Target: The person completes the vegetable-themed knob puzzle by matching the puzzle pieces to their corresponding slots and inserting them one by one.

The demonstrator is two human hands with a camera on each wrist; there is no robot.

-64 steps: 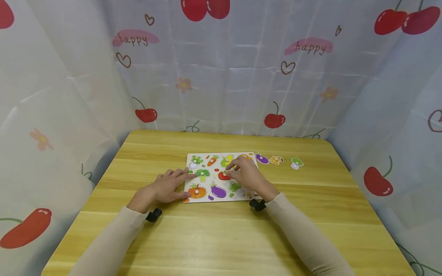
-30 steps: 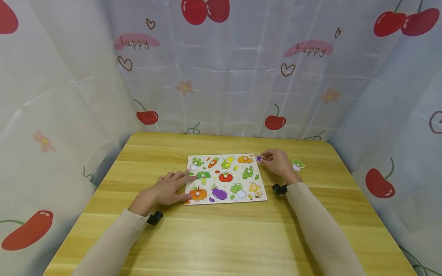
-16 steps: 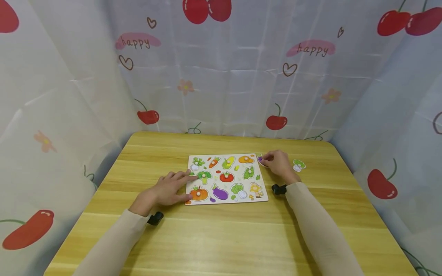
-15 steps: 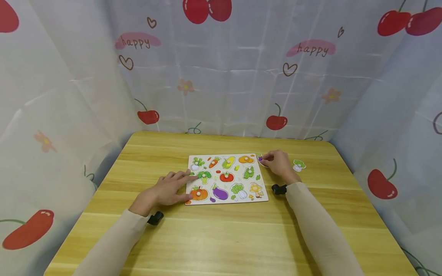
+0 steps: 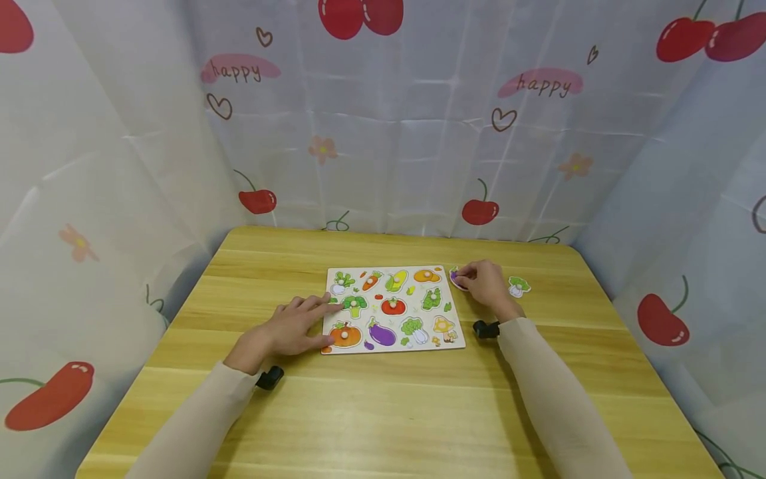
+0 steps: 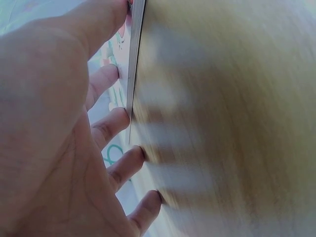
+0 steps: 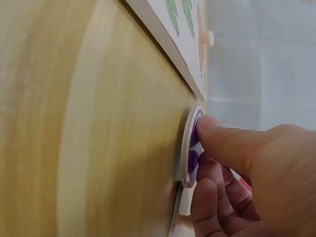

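Observation:
A white vegetable puzzle board point(image 5: 374, 319) lies flat on the table, several of its pictures carrying small round knobs. My left hand point(image 5: 293, 326) rests over its left edge with fingers spread; in the left wrist view, thumb and fingertips reach the board's edge and the tabletop. Just off the board's top right corner, my right hand point(image 5: 486, 285) pinches the purple eggplant puzzle piece point(image 5: 455, 277). The right wrist view shows that eggplant piece point(image 7: 193, 160) tilted close over the table between thumb and fingers. Another flat piece point(image 7: 176, 210) lies under the fingers, mostly hidden.
A leafy green-and-white vegetable piece point(image 5: 518, 287) lies on the table to the right of my right hand. The wooden table point(image 5: 383, 412) extends around the board. Patterned curtains point(image 5: 383, 153) hang behind it and at both sides.
My right hand has moved right, from over the tomato on the board to the eggplant piece, which it now pinches. The eggplant piece has shifted slightly right. My left hand has stayed in place.

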